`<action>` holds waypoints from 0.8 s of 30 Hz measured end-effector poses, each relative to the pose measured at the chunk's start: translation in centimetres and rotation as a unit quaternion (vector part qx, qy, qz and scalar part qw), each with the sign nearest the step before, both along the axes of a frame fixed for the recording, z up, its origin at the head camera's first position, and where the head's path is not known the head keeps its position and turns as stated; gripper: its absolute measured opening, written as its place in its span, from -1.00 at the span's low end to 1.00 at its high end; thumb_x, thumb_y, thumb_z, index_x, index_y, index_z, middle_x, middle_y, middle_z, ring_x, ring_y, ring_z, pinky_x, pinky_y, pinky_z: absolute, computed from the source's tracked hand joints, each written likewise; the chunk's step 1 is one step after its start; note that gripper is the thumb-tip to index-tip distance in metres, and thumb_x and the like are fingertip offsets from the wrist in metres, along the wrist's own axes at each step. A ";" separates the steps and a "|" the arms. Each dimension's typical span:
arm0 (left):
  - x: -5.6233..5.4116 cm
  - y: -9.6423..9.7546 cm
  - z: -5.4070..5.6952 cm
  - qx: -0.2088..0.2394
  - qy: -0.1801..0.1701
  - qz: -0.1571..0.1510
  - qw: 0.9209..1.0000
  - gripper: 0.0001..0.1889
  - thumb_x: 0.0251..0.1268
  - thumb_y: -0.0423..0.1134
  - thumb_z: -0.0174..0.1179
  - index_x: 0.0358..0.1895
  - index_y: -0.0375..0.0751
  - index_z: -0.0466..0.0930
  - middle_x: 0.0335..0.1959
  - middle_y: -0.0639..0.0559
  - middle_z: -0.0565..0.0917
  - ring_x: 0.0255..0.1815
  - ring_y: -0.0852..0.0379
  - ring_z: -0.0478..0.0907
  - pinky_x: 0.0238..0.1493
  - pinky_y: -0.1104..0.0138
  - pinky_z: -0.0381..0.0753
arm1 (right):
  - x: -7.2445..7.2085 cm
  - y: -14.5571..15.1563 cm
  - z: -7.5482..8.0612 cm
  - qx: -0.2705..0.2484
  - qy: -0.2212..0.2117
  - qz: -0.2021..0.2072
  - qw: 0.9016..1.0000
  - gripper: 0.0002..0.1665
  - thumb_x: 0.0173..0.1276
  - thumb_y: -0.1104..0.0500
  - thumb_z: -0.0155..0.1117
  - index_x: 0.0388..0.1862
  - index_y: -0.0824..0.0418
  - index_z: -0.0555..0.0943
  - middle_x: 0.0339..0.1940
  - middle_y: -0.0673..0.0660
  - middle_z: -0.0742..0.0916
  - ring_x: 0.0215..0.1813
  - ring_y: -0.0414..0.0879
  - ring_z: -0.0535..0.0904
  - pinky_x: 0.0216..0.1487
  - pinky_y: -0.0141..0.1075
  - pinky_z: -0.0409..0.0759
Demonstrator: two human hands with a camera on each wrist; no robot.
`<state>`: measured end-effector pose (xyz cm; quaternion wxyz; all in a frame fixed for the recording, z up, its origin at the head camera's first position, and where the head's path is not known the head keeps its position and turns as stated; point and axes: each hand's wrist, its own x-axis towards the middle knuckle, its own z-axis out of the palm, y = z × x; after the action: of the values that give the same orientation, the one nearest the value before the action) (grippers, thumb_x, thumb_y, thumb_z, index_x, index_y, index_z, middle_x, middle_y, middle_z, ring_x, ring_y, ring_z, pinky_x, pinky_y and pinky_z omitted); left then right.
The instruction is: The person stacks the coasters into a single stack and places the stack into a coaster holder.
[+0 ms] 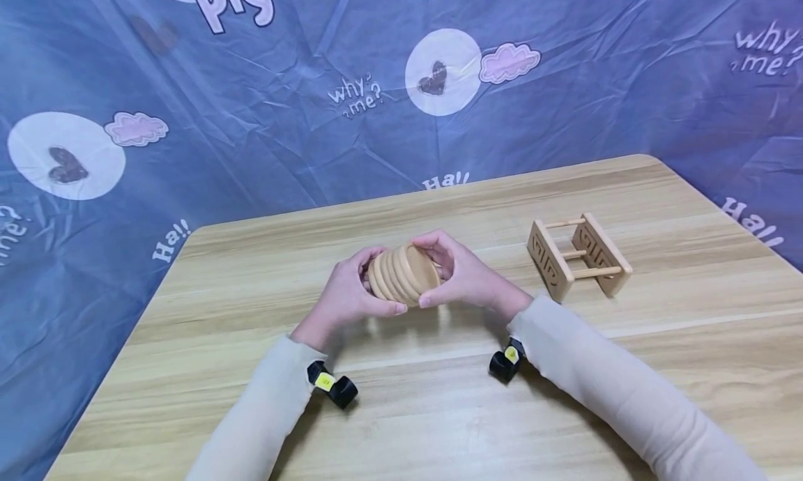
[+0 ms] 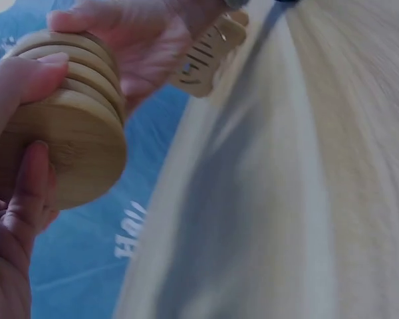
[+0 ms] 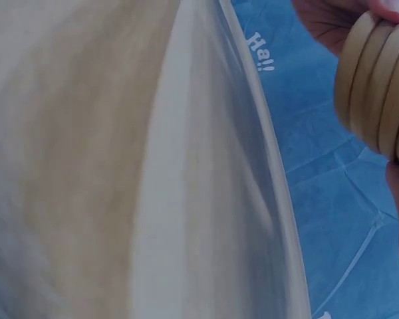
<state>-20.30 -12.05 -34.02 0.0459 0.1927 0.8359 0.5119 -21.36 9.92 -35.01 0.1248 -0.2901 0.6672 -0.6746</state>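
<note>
A stack of several round wooden coasters [image 1: 401, 275] is held between both hands above the middle of the table, tipped on its side. My left hand [image 1: 353, 289] grips the left end, thumb along the lower edge and fingers behind. From the right, my right hand [image 1: 464, 272] grips the other end with thumb below and fingers over the top. In the left wrist view, the flat face of the end coaster [image 2: 80, 146] shows, with left fingertips against it. The right wrist view catches the edges of the stacked coasters [image 3: 372, 83].
A wooden rack [image 1: 578, 258] with carved side panels and joining rods stands on the table [image 1: 426, 418] to the right of the hands. Behind the table hangs a blue printed cloth [image 1: 282, 111]. Black wrist cameras [image 1: 341, 392] are strapped over both sleeves.
</note>
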 end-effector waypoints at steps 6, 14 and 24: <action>0.5 0.5 1.6 -0.010 0.015 -0.016 1.000 -0.17 -0.49 -0.25 0.57 0.11 -0.14 0.45 -0.09 0.00 0.62 -0.11 0.14 0.60 -0.07 0.39 0.61 | 0.7 0.3 0.3 -0.050 -0.007 -0.010 0.999 0.07 -0.31 0.50 0.41 0.26 0.47 0.11 0.31 0.37 0.31 0.35 0.03 0.26 0.27 -0.35 0.37; 1.0 1.0 3.2 -0.064 0.064 -0.029 0.995 -0.21 -0.50 -0.19 0.57 0.06 -0.13 0.48 -0.20 0.04 0.65 -0.23 0.19 0.59 -0.17 0.36 0.62 | 1.3 1.5 1.4 -0.019 0.030 -0.016 0.999 0.13 -0.33 0.27 0.59 0.26 0.42 0.19 0.35 0.32 0.35 0.39 0.10 0.23 0.33 -0.34 0.28; 1.0 2.3 3.8 -0.116 0.104 -0.061 0.986 -0.22 -0.54 -0.10 0.57 0.01 -0.08 0.49 -0.32 0.12 0.64 -0.35 0.23 0.54 -0.29 0.28 0.62 | 2.1 3.5 2.4 0.107 0.116 -0.034 0.987 0.12 -0.29 0.11 0.59 0.29 0.30 0.23 0.31 0.22 0.45 0.33 0.01 0.35 0.36 -0.13 0.26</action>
<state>-19.32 -9.76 -30.23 0.0116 0.2887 0.8766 0.3849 -19.31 13.40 -32.62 0.0545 -0.3284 0.7550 -0.5649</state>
